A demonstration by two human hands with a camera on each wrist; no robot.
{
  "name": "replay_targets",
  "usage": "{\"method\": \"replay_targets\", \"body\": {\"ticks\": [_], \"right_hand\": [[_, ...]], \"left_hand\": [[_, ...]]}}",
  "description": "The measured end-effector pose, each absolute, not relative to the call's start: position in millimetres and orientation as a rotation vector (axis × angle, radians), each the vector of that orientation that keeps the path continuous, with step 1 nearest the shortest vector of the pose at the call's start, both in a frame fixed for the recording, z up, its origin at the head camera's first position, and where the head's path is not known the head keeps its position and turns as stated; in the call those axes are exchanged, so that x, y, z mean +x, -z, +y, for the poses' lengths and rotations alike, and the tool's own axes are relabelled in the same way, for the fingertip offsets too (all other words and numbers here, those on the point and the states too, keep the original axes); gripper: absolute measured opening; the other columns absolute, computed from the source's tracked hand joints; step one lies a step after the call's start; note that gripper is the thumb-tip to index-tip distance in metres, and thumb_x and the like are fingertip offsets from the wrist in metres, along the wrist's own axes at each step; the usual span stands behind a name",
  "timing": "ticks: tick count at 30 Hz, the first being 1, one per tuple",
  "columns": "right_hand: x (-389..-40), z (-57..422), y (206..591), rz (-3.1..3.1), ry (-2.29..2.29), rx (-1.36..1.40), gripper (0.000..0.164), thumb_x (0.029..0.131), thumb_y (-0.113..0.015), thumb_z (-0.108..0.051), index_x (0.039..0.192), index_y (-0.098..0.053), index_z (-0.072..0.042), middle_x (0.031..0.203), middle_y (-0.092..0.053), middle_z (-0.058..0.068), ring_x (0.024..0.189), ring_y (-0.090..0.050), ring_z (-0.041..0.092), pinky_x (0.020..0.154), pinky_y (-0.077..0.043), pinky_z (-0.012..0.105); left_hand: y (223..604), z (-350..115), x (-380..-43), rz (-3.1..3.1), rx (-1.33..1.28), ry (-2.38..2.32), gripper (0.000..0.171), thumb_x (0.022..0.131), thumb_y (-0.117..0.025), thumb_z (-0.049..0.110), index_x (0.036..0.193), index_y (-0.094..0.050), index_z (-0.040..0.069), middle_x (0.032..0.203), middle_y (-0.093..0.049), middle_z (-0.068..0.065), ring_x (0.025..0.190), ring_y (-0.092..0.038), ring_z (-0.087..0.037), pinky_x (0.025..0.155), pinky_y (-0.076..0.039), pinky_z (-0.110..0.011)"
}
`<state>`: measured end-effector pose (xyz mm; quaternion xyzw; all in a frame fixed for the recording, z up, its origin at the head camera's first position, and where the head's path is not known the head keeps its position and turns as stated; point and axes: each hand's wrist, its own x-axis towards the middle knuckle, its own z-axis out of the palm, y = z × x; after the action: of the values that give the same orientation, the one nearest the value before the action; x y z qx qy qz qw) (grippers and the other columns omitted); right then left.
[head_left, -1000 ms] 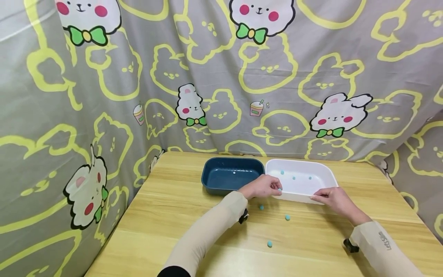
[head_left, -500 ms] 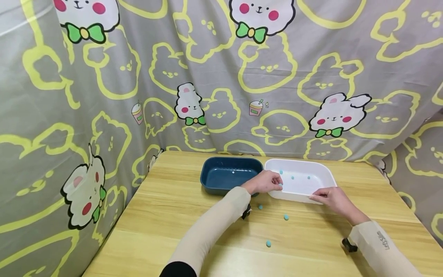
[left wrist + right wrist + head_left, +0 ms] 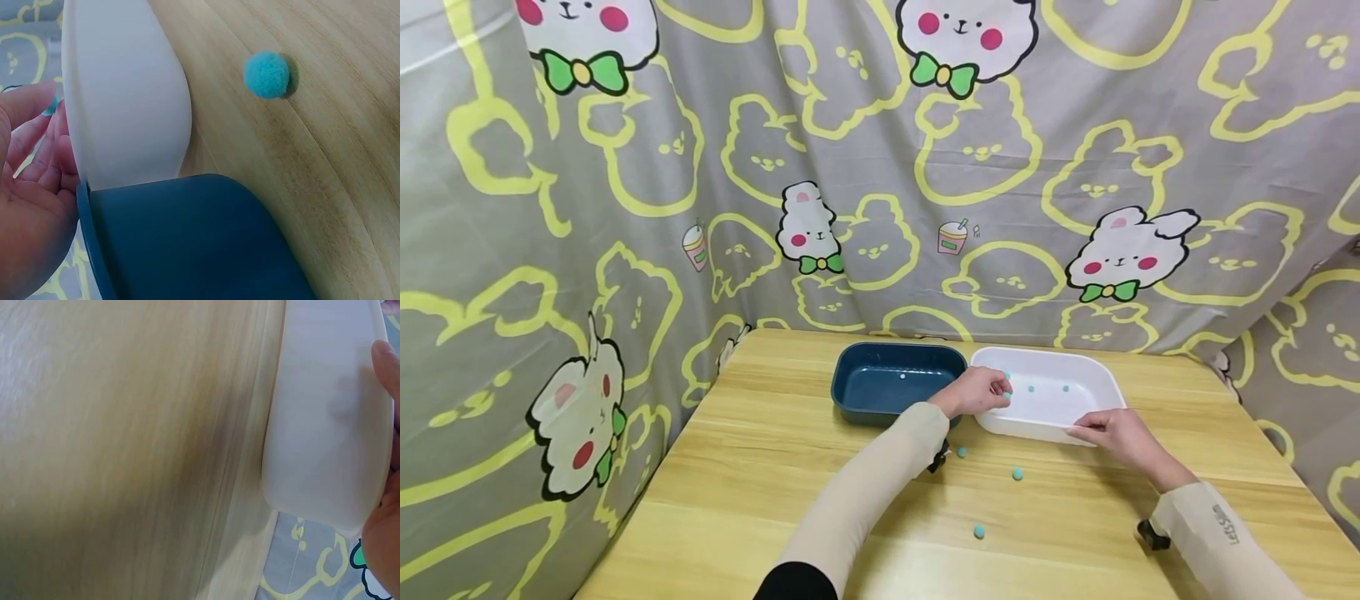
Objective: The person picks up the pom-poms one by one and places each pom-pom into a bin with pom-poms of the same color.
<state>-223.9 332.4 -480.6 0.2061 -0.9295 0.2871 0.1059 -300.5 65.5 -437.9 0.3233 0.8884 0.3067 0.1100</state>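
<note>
My left hand [image 3: 981,391] pinches a small turquoise pom-pom [image 3: 51,107] between thumb and fingers, over the left end of the white container [image 3: 1037,429]. My right hand [image 3: 1116,433] grips the near rim of that container, its thumb [image 3: 384,359] on the outer wall. Inside it lie turquoise pom-poms, one [image 3: 1066,388] toward the right and another [image 3: 1031,389] in the middle. Three more rest on the wooden table: one [image 3: 961,452] just below the left wrist, one [image 3: 1017,474] farther right, and one [image 3: 979,532] nearest the front.
A dark blue container [image 3: 850,408] stands directly left of the white one, their ends side by side. A small white spot [image 3: 902,377] shows on its floor. Behind the table [image 3: 752,483] hangs a grey patterned curtain [image 3: 880,167], which also runs along the left.
My left hand has moved slightly up and inward over the white container, still pinching the pom-pom. The right hand keeps its grip on the rim. The head view has shifted a little.
</note>
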Motion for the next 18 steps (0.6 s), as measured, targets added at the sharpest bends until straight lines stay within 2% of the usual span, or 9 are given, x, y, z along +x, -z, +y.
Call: {"method": "replay_targets", "body": {"ticks": [11,18], "right_hand": [[-220,330,480,-2.745,-0.862,0.601,0.008,0.082,-0.074,-0.021,0.075,-0.074,-0.017,0.067,-0.066,-0.011,0.057,-0.046,0.000,0.053,-0.039,0.021],[-224,331,478,-2.748,-0.840,0.595,0.008,0.083,-0.074,-0.021,0.075,-0.074,-0.017,0.066,-0.065,-0.011,0.057,-0.046,0.001,0.053,-0.039,0.022]], "left_hand": [[443,59,-297,2.598,0.873,-0.976,0.020,0.091,-0.065,0.016,0.111,-0.066,0.011,0.105,-0.065,0.003,0.089,-0.062,-0.004,0.074,-0.045,-0.013],[433,41,-290,2.513,0.986,-0.943,0.015,0.092,-0.064,0.017,0.105,-0.068,0.011,0.098,-0.065,0.007,0.089,-0.060,-0.003,0.072,-0.046,-0.013]]}}
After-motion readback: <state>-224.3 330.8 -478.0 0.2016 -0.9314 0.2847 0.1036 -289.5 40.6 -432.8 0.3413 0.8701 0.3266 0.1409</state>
